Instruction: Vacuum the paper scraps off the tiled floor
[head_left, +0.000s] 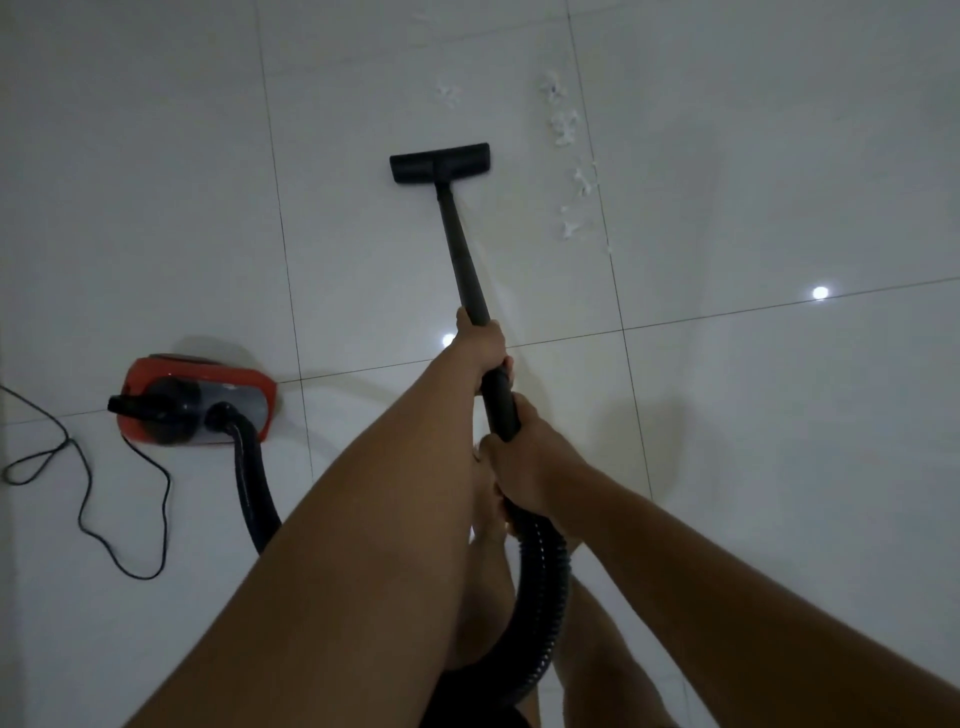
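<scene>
- The left hand (482, 344) grips the black wand (461, 244) about halfway down its length, fingers (508, 370) curled fully round the tube.
- The right hand (527, 460) holds the handle end lower down, just behind the left hand, its fingers wrapped tight where the ribbed hose (546, 597) joins on.
- The wand slants away from the person to the black floor head (440, 162), which lies flat on the tiled floor (753, 441).
- The paper scraps (563, 124) are white bits strung in a loose line along a grout joint to the right of the floor head, near it but not touching.
- A smaller cluster (448, 94) lies just beyond the head, and a few faint pieces show at the top edge.
- The hose loops down under the arms and back up to the red and black vacuum body (192, 400), which sits on the floor to the left.
- A thin black power cord (83, 493) trails in loops from the vacuum body towards the left edge.
- Two bright lamp reflections (820, 292) shine on the glossy tiles.
</scene>
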